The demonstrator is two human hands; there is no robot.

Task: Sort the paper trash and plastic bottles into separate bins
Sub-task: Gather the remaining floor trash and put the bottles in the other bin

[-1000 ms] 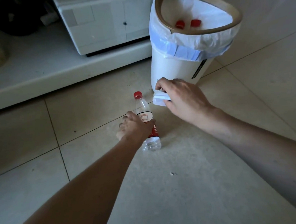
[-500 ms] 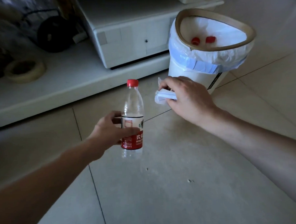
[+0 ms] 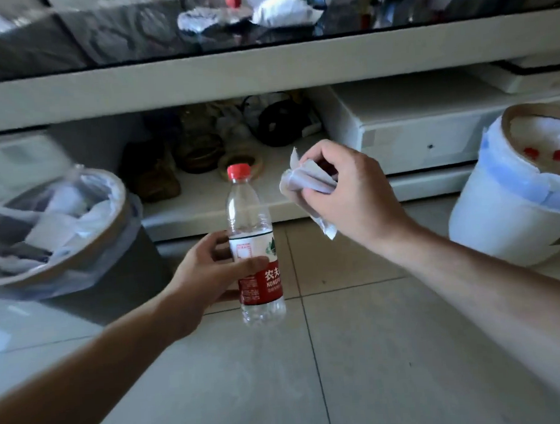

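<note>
Tiled floor (image 3: 360, 353) across the lower frame, and behind it a long low white cabinet (image 3: 200, 83) with a dark glossy top, strewn with blurred crumpled paper and red-capped bottles (image 3: 261, 8). On the open shelf below, dim clutter, too blurred to name. At the left, a dark bin (image 3: 119, 272) with a clear liner, holding white paper scraps (image 3: 55, 223). At the right edge, a white bin (image 3: 500, 229) with a tan rim and a white liner, two red caps (image 3: 548, 154) visible inside. Between the bins, well apart from both and raised over the floor: left hand (image 3: 210, 273) wrapped around the label of a clear plastic bottle (image 3: 254, 245), thumb across the front, bottle upright, red cap on top. Just to the right of the bottle's neck, not touching it, right hand (image 3: 345, 192) closed in a pinch on a crumpled white paper wad (image 3: 303, 179), one corner sticking up, a loose tail hanging below the palm.
</note>
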